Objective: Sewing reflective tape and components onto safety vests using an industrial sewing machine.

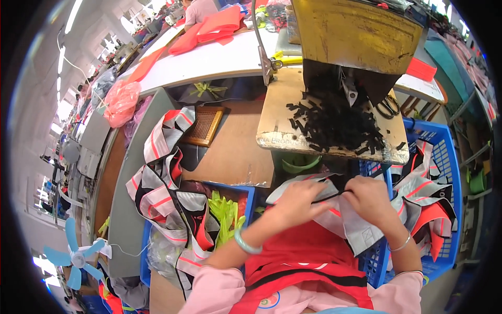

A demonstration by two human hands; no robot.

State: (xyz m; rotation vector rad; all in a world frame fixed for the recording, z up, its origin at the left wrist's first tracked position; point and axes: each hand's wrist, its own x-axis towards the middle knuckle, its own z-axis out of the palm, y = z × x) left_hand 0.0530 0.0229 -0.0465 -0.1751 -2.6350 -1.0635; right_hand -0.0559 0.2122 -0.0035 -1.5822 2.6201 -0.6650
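Red apron (pixel 300 246) with a black band is lying nearest the camera, between pink sleeves (pixel 219 287). Just above it, grey fabric piece (pixel 361 231) with black edging and a neon red stripe is hanging across the lap, off the front edge of the wooden tabletop (pixel 277 128). Left hand (pixel 295 204) is pinching its black edging, fingers clamped together; right hand (pixel 367 200) is gripping the same edging just beside, thumb and fingers clamped too. Pale green bangle (pixel 246 242) is circling the left wrist, thin bracelet (pixel 401 243) the right.

On the tabletop, black scraps (pixel 337 123) are heaping up from the middle to the front right corner; black-handled scissors (pixel 388 108) are lying near the right edge. Yellow machine housing (pixel 361 39) is standing over the heap. Green bowl (pixel 300 163) is sitting below the front edge.

Right blue basket (pixel 451 149) is holding more grey-and-red pieces (pixel 418 191), some draping over its rim. Left blue basket (pixel 250 203) is holding lime strips (pixel 224 212); striped grey bands (pixel 159 201) are trailing over its left edge. Farther back, neon red fabric (pixel 217 27) is lying on a white table (pixel 172 70). Blue-bladed fan (pixel 77 257) is standing at far left.
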